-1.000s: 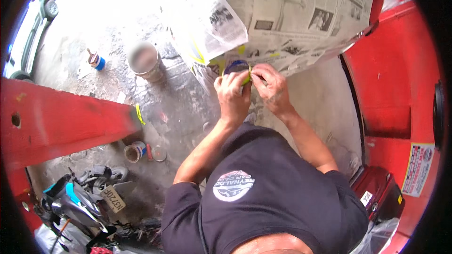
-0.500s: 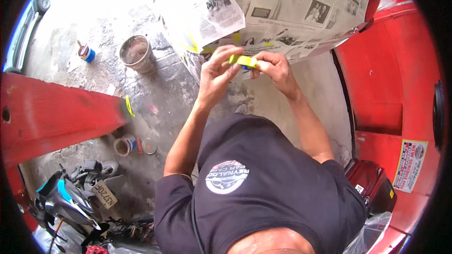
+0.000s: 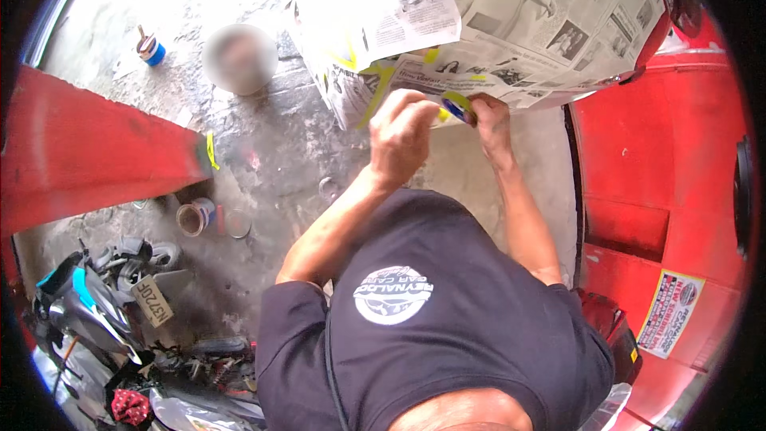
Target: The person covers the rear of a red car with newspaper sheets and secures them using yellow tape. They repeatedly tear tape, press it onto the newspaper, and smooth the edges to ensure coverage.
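My right hand (image 3: 492, 122) grips a roll of yellow-green masking tape (image 3: 458, 105) by its right side, and the blue inner core shows. Beside the roll, my left hand (image 3: 401, 134) is closed, knuckles up. A short yellow bit of tape shows between its fingertips and the roll; whether the fingers pinch it is hidden. Just beyond both hands, newspaper sheets (image 3: 511, 32) cover a large curved panel, with several yellow tape strips along their edges.
To the left stand a red beam (image 3: 96, 148), a blurred bucket (image 3: 239, 60), a blue can (image 3: 152, 51) with a brush and an opened can (image 3: 194, 217). Motorcycle parts (image 3: 88, 303) lie at the lower left. A red wall (image 3: 638, 152) rises on the right.
The tape roll has tilted, showing its core, and stays with my right hand. My left hand has come off the roll's left side and turned knuckles up. The view has shifted slightly.
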Motion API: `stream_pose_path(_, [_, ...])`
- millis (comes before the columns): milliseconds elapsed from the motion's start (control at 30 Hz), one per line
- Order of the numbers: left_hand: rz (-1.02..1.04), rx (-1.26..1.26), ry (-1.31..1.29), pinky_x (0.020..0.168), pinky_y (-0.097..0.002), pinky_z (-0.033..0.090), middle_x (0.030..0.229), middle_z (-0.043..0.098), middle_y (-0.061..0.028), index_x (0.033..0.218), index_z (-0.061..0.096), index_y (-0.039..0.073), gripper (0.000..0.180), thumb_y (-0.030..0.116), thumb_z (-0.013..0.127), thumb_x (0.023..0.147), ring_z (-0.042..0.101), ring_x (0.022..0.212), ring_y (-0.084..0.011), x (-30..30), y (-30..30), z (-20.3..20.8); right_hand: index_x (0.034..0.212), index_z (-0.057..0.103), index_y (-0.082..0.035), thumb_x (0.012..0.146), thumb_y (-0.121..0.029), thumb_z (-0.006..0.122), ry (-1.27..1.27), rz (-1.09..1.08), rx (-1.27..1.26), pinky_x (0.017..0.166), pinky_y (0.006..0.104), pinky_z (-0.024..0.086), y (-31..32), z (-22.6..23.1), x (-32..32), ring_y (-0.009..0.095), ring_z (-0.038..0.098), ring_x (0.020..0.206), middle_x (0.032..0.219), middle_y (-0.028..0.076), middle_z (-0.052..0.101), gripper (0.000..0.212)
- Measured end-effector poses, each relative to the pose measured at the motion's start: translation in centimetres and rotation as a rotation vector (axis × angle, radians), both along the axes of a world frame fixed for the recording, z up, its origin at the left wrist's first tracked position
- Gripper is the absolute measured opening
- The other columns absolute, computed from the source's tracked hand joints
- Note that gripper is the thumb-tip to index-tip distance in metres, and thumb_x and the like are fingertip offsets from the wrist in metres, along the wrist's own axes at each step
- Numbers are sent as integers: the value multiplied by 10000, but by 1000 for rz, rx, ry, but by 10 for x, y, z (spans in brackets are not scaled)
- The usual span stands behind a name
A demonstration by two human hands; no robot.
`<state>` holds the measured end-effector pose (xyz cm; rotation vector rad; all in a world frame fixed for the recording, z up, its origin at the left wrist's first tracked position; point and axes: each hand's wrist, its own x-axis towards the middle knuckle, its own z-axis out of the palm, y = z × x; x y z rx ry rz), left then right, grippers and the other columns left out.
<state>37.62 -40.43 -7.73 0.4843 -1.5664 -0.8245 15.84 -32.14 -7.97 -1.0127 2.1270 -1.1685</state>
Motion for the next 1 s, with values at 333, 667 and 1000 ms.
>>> stream_pose_path(333, [6,113,-195,716,-394,550,897,671,-126,915,708,21,77,17,750,850,677,817,-312,9,-14,-11,1007,737,-10,956,-139,710,-208,347,12,602,207,434,-29,52,71,14,531,702,787,-58,626,142])
stream_pose_path(667, [214,270,-5,856,-403,562,1169,684,-181,1251,661,-19,312,-16,604,944,686,1048,-292,18,-75,11,969,733,9,942,-143,720,-99,168,-22,628,217,461,-15,57,29,25,589,718,819,-22,680,155])
stream_pose_path(1000, [263,-170,-282,1004,-463,494,1436,524,-174,1251,744,188,368,79,709,901,530,1219,-397,-55,-119,25,987,728,12,961,-147,690,-92,169,-352,649,206,418,-74,124,56,13,530,738,810,-49,640,166])
